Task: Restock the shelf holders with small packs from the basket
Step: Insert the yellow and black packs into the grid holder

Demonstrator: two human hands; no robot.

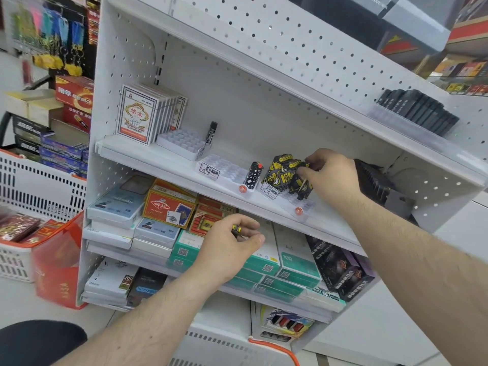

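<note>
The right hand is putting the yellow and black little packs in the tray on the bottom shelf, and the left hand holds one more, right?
Not quite. The head view shows the right hand placing the yellow-and-black small packs in the clear plastic holder tray on the upper shelf, not the bottom one. The left hand does hold one more.

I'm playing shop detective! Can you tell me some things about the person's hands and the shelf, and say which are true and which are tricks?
1. The right hand touches the yellow-and-black packs in a holder. True.
2. The left hand is empty. False: it holds a small yellow-and-black pack.
3. The white holder beside the card boxes is full. False: most slots are empty.
4. A white basket sits at the left. True.
</note>
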